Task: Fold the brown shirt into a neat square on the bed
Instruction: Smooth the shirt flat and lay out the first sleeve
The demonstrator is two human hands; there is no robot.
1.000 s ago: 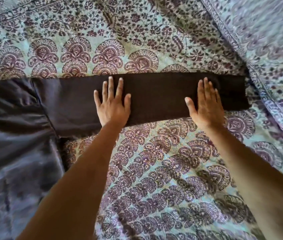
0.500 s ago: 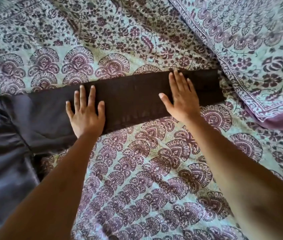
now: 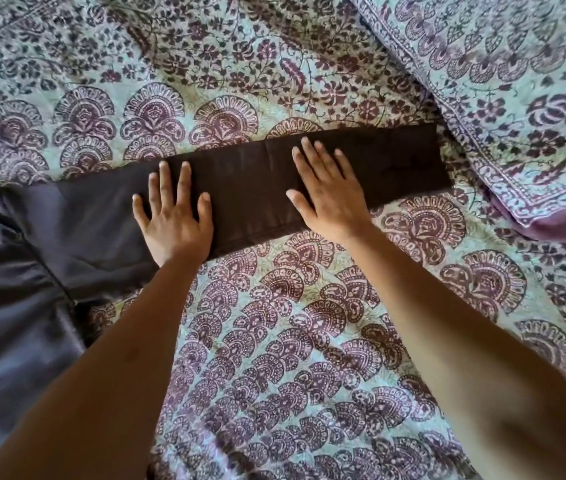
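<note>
- as both my hands slid left along the brown shirt (image 3: pixel 396 164), its long strip lies flatter.
- left hand (image 3: pixel 174 216) and right hand (image 3: pixel 326 194) press flat, fingers spread, gripping nothing.
- next, i'd judge, comes folding its ends over on the bed (image 3: pixel 309 341).

Both forearms are bare from the lower edge of the view up to the wrists, with no sleeve showing anywhere along them. The left hand (image 3: pixel 174 220) and the right hand (image 3: pixel 330 195) wear no gloves. No ring, watch or bracelet shows on either, as far as the slightly soft picture lets one judge. The fingers (image 3: pixel 312 161) are long and slim, and the nails are short, plain and unpainted.
</note>
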